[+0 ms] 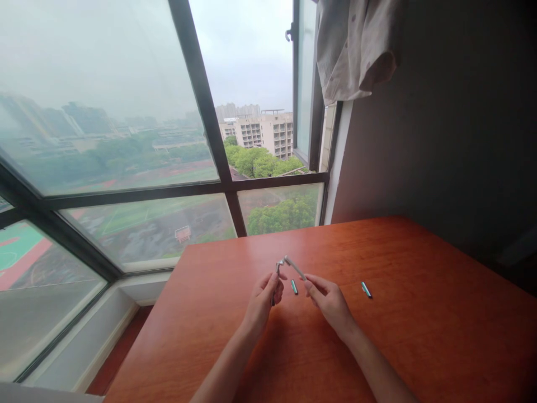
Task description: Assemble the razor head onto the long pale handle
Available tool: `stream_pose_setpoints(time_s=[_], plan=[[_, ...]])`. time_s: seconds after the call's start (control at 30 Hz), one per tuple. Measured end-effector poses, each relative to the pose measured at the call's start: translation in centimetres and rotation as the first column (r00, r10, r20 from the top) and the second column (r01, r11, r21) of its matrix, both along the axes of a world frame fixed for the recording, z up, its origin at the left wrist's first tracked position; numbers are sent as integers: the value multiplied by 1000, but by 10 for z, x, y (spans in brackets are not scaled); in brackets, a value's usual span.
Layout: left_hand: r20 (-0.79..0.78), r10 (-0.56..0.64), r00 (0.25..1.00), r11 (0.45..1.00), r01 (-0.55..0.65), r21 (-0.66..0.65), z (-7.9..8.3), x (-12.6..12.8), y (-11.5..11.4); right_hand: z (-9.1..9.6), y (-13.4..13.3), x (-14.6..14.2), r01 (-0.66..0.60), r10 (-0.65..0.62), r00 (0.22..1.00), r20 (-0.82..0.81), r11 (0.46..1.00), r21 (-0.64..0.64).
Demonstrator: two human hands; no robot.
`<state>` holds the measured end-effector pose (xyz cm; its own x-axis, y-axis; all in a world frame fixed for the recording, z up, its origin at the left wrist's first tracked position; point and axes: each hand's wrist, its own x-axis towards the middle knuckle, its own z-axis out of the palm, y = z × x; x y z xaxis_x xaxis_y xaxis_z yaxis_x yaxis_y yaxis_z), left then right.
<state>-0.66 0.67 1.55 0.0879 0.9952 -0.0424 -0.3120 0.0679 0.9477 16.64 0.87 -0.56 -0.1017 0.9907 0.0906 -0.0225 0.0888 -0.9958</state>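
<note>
My left hand (265,294) is closed around a razor handle (277,267), its bare metal neck pointing up and its dark lower end showing below my fingers. Between the fingertips of my right hand (328,299) is a slim pale-grey toothbrush (296,268), tilted up to the left. Its small head meets or nearly meets the top of the razor handle; I cannot tell if they touch. On the table between my hands lies a teal and black razor cartridge (294,287). A second razor cartridge (366,289) lies to the right of my right hand.
The reddish-brown wooden table (419,336) reaches toward a dark-framed window (229,182), with one pane swung open. A pale garment (356,50) hangs at the upper right, by a dark wall (440,140). Buildings and trees stand outside.
</note>
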Motion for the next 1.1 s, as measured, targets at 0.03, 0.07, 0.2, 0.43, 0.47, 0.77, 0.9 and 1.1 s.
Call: stream_pose_setpoints(time_s=[0.03, 0.07, 0.2, 0.43, 0.47, 0.77, 0.9, 1.1], plan=[[1, -1, 1000, 1000, 1, 2, 0, 0, 0, 0, 0, 0, 5, -5, 1000, 1, 1000, -1], [1, -1, 1000, 1000, 1, 4, 0, 0, 0, 0, 0, 0, 1, -1, 1000, -2, 1000, -3], [-6, 3, 1000, 1000, -3, 13, 0, 0, -1, 0, -1, -1, -42, 41, 999, -29, 999, -15], [19, -16, 1000, 1000, 16, -6, -1, 1, -1, -2, 0, 0, 9, -9, 1000, 8, 1000, 14], [25, -18, 1000, 1000, 18, -10, -1, 1, -1, -2, 0, 0, 16, -17, 1000, 12, 1000, 15], [49, -25, 998, 1000, 26, -17, 1, 2, -1, -1, 1, 0, 12, -12, 1000, 4, 1000, 15], [69, -16, 998, 999, 19, -37, 1, 3, -1, -1, 0, -1, -32, 32, 999, -28, 999, -7], [85, -7, 996, 999, 11, -50, 1, 4, -1, 0, 0, 0, -9, 8, 1000, -29, 1000, -7]])
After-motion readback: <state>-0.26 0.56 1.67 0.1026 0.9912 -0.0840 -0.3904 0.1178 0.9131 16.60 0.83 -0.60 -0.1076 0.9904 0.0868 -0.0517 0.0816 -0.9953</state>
